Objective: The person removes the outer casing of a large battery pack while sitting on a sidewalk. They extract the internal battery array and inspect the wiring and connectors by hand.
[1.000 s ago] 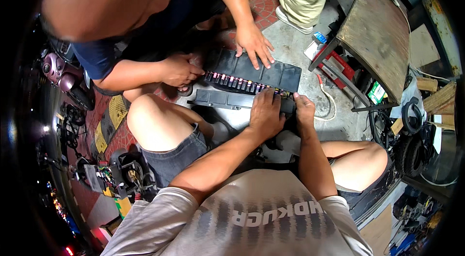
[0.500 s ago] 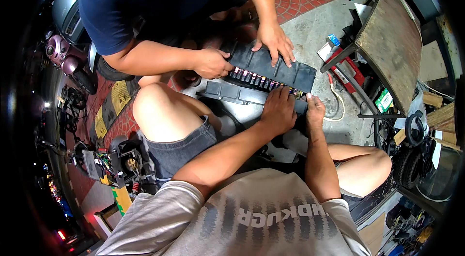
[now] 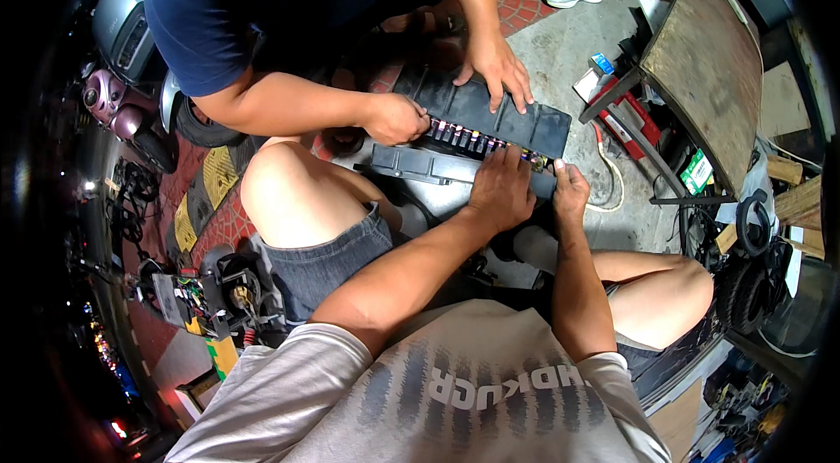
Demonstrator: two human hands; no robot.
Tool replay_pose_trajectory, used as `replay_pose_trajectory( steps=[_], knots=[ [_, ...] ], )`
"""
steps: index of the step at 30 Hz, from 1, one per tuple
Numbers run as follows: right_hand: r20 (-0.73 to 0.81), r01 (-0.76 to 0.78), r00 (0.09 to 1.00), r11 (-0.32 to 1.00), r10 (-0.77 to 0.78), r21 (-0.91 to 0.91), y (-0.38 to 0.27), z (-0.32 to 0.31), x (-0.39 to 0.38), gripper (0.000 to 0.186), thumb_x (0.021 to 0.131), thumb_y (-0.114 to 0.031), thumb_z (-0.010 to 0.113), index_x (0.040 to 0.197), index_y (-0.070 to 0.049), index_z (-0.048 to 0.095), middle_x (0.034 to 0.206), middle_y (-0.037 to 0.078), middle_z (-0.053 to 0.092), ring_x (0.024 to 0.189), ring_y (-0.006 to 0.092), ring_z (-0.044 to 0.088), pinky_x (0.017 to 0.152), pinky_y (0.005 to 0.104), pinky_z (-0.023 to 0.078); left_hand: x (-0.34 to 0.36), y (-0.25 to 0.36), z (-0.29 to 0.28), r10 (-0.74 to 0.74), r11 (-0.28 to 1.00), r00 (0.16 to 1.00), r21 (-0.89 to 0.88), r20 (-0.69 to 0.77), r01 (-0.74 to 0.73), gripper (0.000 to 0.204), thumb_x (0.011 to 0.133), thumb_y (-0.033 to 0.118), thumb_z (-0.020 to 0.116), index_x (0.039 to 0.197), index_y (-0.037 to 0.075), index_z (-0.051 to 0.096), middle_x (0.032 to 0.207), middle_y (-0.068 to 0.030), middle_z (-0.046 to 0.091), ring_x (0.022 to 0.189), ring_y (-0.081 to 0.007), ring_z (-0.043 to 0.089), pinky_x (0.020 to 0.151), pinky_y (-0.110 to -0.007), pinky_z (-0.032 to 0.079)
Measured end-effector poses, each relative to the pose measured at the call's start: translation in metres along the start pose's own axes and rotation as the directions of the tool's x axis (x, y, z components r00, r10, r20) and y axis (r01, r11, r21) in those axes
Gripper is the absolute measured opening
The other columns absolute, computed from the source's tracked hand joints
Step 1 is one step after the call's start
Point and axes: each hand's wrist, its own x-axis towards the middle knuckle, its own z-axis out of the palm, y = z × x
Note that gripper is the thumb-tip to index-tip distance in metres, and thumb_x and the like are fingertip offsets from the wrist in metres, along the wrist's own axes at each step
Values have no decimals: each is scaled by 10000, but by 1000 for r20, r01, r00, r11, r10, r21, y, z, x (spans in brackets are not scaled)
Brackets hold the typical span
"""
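Observation:
A long black battery case (image 3: pixel 420 164) lies split lengthwise in front of me, its near half toward my legs. The ribbed far half (image 3: pixel 490 113) lies beyond it. Between the halves shows a row of dark cylindrical cells (image 3: pixel 459 138) with pale and coloured ends. My left hand (image 3: pixel 502 190) grips the near half from above, fingers bent over its edge beside the cells. At the right end my right hand (image 3: pixel 570 192) pinches the case's corner, thumb and fingers closed. What lies under my fingers is hidden.
Across from me, a co-worker's one hand (image 3: pixel 395 118) holds the gap's left end; the other hand (image 3: pixel 497 73) presses on the far half. A worn metal-legged table (image 3: pixel 700 69) and a red box (image 3: pixel 630 117) stand right. Opened electrical equipment (image 3: pixel 214 292) sits left.
The co-worker's hand at the gap has shifted slightly right. My hands have barely moved on the case. A bystander's shoe at the top has come further left and nearer.

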Motion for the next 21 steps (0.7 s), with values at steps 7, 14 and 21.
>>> replay_pose_trajectory(
  steps=[7, 14, 21],
  knots=[
    [-13, 1, 1000, 996, -2, -86, 2, -1, 0, 371, 1084, -310, 698, 913, 17, 731, 807, -7, 650, 782, 89, 524, 738, 298, 467, -3, -1, -1, 29, 1000, 999, 1, -46, -29, 321, 798, 237, 743, 996, 1, 653, 1152, -189, 561, 1095, -390, 595, 954, -504, 516],
    [2, -8, 1000, 999, 8, -33, 3, -1, 2, 363, 1088, -306, 699, 928, 17, 743, 815, 2, 688, 773, 88, 554, 737, 291, 486, -1, -4, 0, 35, 999, 999, -19, -32, -35, 306, 794, 234, 727, 980, 6, 644, 1147, -190, 563, 1071, -395, 601, 939, -507, 515],
    [6, 4, 1000, 997, -4, -78, 3, -2, 2, 366, 1086, -311, 703, 932, 17, 752, 824, 15, 715, 775, 92, 573, 745, 291, 498, -3, -4, 0, 36, 999, 998, -1, -45, -36, 320, 801, 255, 729, 986, 5, 653, 1151, -189, 574, 1091, -388, 600, 953, -506, 516]
  ],
)
